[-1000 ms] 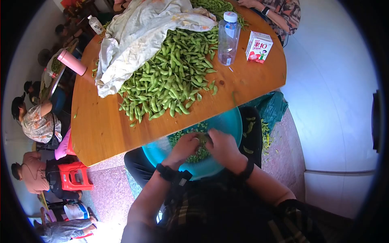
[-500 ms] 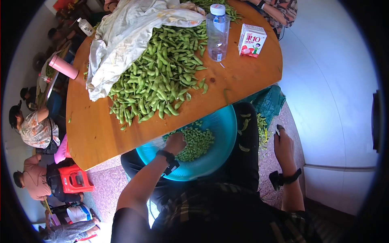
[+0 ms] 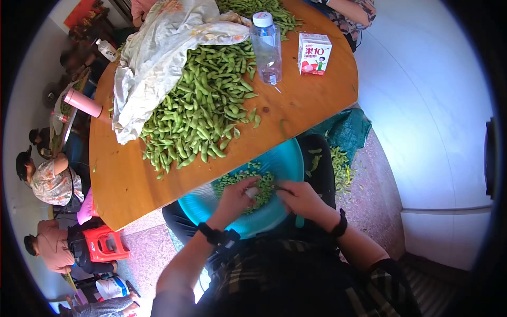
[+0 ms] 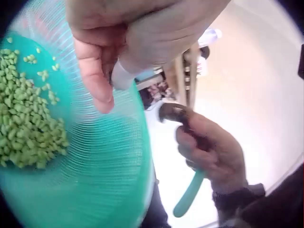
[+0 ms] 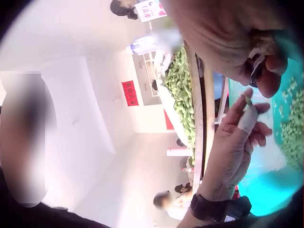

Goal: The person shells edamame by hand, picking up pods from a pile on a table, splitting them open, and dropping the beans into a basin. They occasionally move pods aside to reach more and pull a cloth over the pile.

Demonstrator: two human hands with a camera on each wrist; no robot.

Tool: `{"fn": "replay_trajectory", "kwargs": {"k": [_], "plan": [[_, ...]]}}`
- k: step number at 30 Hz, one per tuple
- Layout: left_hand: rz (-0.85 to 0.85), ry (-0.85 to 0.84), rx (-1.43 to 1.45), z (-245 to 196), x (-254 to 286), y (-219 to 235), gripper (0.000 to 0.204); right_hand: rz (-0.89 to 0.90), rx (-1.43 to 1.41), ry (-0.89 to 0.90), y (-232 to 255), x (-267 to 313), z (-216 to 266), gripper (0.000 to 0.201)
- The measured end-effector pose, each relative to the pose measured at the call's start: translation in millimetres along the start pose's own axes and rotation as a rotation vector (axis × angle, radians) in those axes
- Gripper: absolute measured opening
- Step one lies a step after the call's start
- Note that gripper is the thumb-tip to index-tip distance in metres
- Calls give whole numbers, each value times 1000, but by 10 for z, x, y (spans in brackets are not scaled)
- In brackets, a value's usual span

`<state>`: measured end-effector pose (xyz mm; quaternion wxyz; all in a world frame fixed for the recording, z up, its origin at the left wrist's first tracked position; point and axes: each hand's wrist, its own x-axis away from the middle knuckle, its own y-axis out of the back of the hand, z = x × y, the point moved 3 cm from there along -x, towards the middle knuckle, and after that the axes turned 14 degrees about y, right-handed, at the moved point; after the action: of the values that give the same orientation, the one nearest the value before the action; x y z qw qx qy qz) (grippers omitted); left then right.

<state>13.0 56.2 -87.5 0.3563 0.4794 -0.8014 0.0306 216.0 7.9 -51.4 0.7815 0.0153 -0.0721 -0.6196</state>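
Note:
My left hand [image 3: 236, 198], with white tape [image 5: 248, 119] round one finger, is above the teal basin [image 3: 293, 158]. At its fingertips it pinches a small green soybean [image 5: 248, 101]. Opposite, my right hand [image 3: 305, 199] has curled fingers round a tool whose teal handle [image 4: 189, 195] sticks out below the palm. A dark curved piece [image 4: 172, 112] shows at the right fingertips; the tool's kind cannot be told. Shelled green soybeans [image 4: 28, 118] lie heaped in the basin, which rests on the lap. The two hands' fingertips are close together, slightly apart.
A wooden table [image 3: 296, 105] holds a heap of pods [image 3: 195, 111] partly under a white cloth [image 3: 142, 84], a clear bottle [image 3: 266, 53], a drink carton [image 3: 315, 55] and a pink tumbler [image 3: 83, 102]. Empty pods [image 3: 340, 164] lie by a green sack [image 3: 348, 132]. Other people sit at left.
The right hand swung out to the right over the floor, then came back above the basin near the left hand. A teal handle now shows below it. The left hand rose from the beans.

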Motion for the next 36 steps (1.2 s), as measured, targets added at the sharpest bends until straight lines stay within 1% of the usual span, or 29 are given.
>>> {"fn": "replay_trajectory", "kwargs": {"k": [1,2,4,5,7,8,10,11,13,15,17,18,20,21,23,24,26,27,29,30,32,33,35,36], "plan": [[40,-72,72,-81,96,-12,41,16,-77,-11,-70,-69,-31,17],[30,-74,71,-101,161,-31,41,34,-153,-22,-125,-119,-35,19],[-53,-153,235,-125,280,-38,40,63,-180,-3,-190,-169,29,20],[-61,-157,239,-139,319,-43,40,83,-206,7,-218,-183,65,21],[-128,-206,190,-169,384,-36,40,84,-173,37,-263,-181,137,22],[-131,-213,194,-167,395,-31,40,79,-144,66,-277,-179,170,22],[-204,-292,72,-176,423,-10,40,81,-112,76,-316,-153,190,22],[-208,-300,75,-158,427,-22,40,77,-89,81,-331,-142,197,22],[-331,-424,-19,-144,464,-40,41,82,-101,81,-359,-122,209,20],[-339,-417,-39,-169,513,-34,43,87,-114,78,-396,-102,232,19],[-477,-474,-159,-181,562,-45,43,46,-109,31,-451,-92,253,15],[-480,-478,-157,-170,569,-51,43,47,-105,35,-491,-87,247,15],[-530,-512,-189,-144,582,-61,44,-53,-86,132,-541,-84,198,12],[-532,-516,-186,-130,590,-65,44,-52,-81,134,-575,-83,136,12],[-542,-547,-177,-111,609,-69,41,-95,-79,247,-618,-96,30,10],[-543,-552,-174,-73,604,-81,41,-96,-75,249,-652,-99,-14,10],[-516,-527,-73,-3,572,-84,35,-122,-253,159,-695,-114,-46,10],[-514,-530,-71,6,575,-65,35,-124,-251,160,-671,-103,4,10],[-194,-248,267,95,526,-36,30,-49,-277,10,-630,-75,103,9],[-192,-249,268,112,527,-11,30,-51,-276,10,-614,-75,107,9],[-19,-198,470,176,478,1,31,14,-277,-42,-603,-72,88,17],[-19,-200,472,206,441,20,31,14,-274,-41,-584,-81,68,17],[169,-105,711,274,357,12,32,46,-273,-62,-562,-112,-8,15],[168,-108,712,275,342,23,32,48,-270,-61,-550,-136,-33,15]]}}
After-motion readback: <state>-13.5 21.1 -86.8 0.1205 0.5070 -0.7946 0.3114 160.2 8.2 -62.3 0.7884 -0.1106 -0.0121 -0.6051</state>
